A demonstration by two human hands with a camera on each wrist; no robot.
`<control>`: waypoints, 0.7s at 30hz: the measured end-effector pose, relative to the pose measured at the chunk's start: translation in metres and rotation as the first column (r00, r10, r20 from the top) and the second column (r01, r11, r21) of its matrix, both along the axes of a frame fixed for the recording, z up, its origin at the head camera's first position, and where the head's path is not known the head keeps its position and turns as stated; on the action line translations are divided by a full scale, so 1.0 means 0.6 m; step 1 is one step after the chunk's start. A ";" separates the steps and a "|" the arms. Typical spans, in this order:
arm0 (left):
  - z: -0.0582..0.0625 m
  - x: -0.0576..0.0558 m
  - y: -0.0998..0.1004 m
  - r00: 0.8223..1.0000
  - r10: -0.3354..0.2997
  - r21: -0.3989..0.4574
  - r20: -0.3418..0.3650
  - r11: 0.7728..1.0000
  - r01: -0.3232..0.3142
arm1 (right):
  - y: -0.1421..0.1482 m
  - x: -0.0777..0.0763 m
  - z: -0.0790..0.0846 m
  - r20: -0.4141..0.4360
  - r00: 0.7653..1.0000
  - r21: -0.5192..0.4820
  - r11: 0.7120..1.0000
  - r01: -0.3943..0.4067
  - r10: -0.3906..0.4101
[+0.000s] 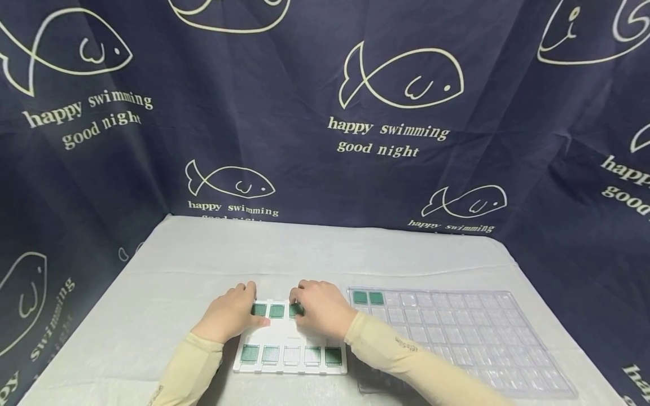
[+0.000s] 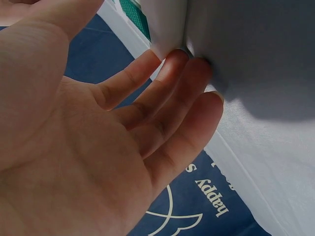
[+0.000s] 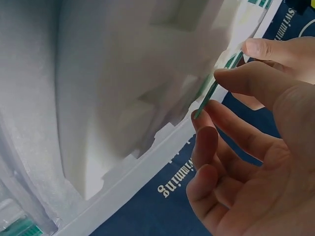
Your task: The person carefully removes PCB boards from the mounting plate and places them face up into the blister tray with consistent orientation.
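My right hand (image 1: 325, 309) pinches a thin green square board (image 3: 206, 101) between thumb and fingertips, seen edge-on in the right wrist view. It is over the far row of a white tray (image 1: 281, 337). With its thumb on top and its fingers against the outer side, my left hand (image 1: 228, 313) holds the tray's far left part. Green gridded squares fill slots at the tray's near and far edges, such as one green square (image 1: 276, 311) between the hands. The right hand hides the far right slots.
To the right lies a clear plastic compartment tray (image 1: 457, 338), with two green squares (image 1: 368, 298) in its far left cells. My right forearm reaches across its near left part. A white cloth covers the table (image 1: 304, 248), and a dark blue fish-print curtain (image 1: 304, 113) hangs behind.
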State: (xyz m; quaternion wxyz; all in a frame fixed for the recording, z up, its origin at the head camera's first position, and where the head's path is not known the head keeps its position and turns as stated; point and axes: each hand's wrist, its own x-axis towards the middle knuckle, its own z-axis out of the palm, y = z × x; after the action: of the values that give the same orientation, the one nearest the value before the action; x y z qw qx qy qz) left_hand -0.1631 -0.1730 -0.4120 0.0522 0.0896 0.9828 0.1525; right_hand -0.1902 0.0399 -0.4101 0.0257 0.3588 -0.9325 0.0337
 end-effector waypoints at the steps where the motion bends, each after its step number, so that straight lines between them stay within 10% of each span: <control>1: 0.000 0.000 0.000 1.000 0.002 0.001 0.002 1.000 -0.002 | 0.000 0.000 0.001 -0.002 1.000 0.003 1.000 -0.001 0.001; 21: -0.001 -0.003 -0.002 1.000 -0.002 -0.011 0.005 1.000 0.003 | 0.003 0.003 0.005 0.082 0.996 -0.028 0.999 0.040 -0.038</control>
State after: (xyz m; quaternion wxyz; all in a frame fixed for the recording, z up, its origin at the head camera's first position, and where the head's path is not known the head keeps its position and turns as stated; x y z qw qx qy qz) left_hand -0.1651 -0.1740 -0.4126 0.0554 0.0902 0.9834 0.1473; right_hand -0.1886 0.0419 -0.4070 -0.0063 0.3384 -0.9389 0.0618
